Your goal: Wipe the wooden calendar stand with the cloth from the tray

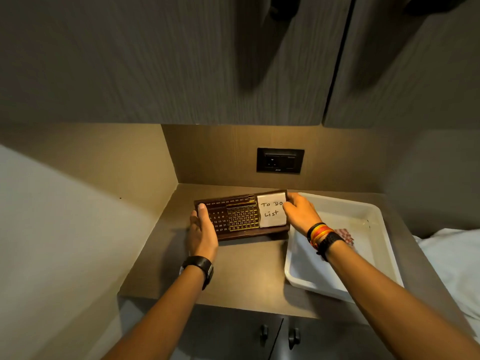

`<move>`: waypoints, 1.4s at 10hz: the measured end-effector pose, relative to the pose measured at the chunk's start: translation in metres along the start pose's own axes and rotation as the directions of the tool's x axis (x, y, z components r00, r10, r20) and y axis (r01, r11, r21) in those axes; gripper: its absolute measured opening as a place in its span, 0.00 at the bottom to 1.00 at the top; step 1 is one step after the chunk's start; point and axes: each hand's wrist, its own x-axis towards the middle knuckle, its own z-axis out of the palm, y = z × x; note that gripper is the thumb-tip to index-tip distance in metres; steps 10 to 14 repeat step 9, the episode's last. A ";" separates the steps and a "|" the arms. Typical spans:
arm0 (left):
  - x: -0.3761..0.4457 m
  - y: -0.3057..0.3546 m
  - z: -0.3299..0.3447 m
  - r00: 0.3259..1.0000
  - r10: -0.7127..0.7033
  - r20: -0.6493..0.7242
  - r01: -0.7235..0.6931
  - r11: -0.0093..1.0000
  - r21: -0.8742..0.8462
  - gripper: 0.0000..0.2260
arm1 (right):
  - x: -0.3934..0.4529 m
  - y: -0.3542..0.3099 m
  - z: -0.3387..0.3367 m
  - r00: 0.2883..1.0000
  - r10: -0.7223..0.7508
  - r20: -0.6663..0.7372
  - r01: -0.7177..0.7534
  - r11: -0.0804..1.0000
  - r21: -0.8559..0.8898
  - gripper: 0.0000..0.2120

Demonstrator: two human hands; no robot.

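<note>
The dark wooden calendar stand (239, 216) sits on the counter, tilted, with month and date grids and a white "To Do List" note on its right part. My left hand (201, 229) grips its left end, thumb on the front face. My right hand (298, 211) grips its right end beside the note. A red-and-white checked cloth (344, 235) lies in the white tray (374, 216), mostly hidden behind my right wrist.
The counter (246, 268) is a narrow niche with walls at the back and left. A black wall socket (280, 160) sits behind the stand. Overhead cabinets hang above, cabinet doors with knobs (293, 336) below. White bedding (452, 255) lies at right.
</note>
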 end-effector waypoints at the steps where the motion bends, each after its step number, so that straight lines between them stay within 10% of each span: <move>1: -0.002 -0.007 -0.001 1.000 0.000 -0.008 0.000 0.999 0.048 0.48 | -0.023 0.010 -0.002 1.000 0.013 -0.012 -0.013 1.000 -0.009 0.16; 14: -0.035 0.022 -0.025 0.940 0.219 0.261 -0.302 0.891 0.340 0.42 | -0.127 0.023 -0.031 0.992 0.028 -0.125 -0.011 0.991 0.133 0.24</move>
